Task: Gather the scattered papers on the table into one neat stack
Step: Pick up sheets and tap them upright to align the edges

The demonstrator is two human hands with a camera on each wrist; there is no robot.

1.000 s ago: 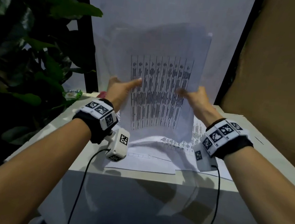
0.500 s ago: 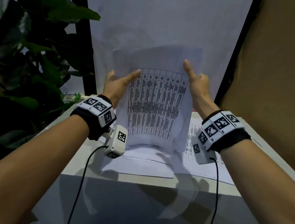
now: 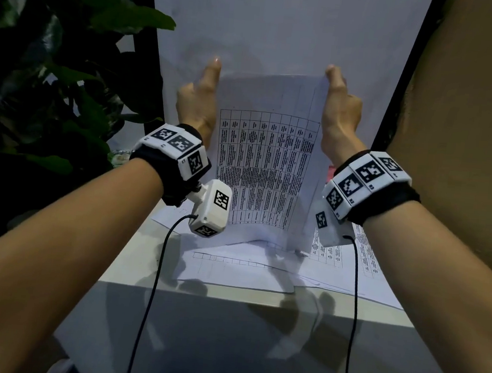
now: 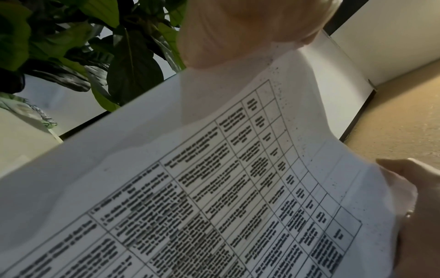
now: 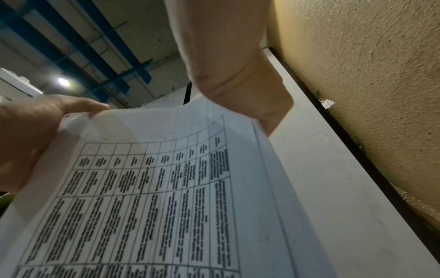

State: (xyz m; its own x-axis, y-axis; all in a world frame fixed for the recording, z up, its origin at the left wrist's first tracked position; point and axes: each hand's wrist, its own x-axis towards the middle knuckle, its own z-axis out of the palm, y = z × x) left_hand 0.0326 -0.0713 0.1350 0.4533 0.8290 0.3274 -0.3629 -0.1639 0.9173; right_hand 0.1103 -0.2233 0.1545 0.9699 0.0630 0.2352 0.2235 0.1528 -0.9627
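Left hand (image 3: 198,101) and right hand (image 3: 339,111) each grasp an edge of the upright sheets (image 3: 265,170) over the table (image 3: 144,251)

A sheaf of white papers (image 3: 265,170) printed with a dense table stands upright, bottom edge on more printed sheets (image 3: 240,270) lying overlapped on the table.

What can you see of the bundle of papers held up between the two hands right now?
The bundle of papers is thin white sheets, the front one printed with a black ruled table of small text. It stands roughly upright, bowed, its bottom edge resting on loose sheets on the table. The left hand and right hand hold its side edges near the top. Sheet edges look slightly uneven.
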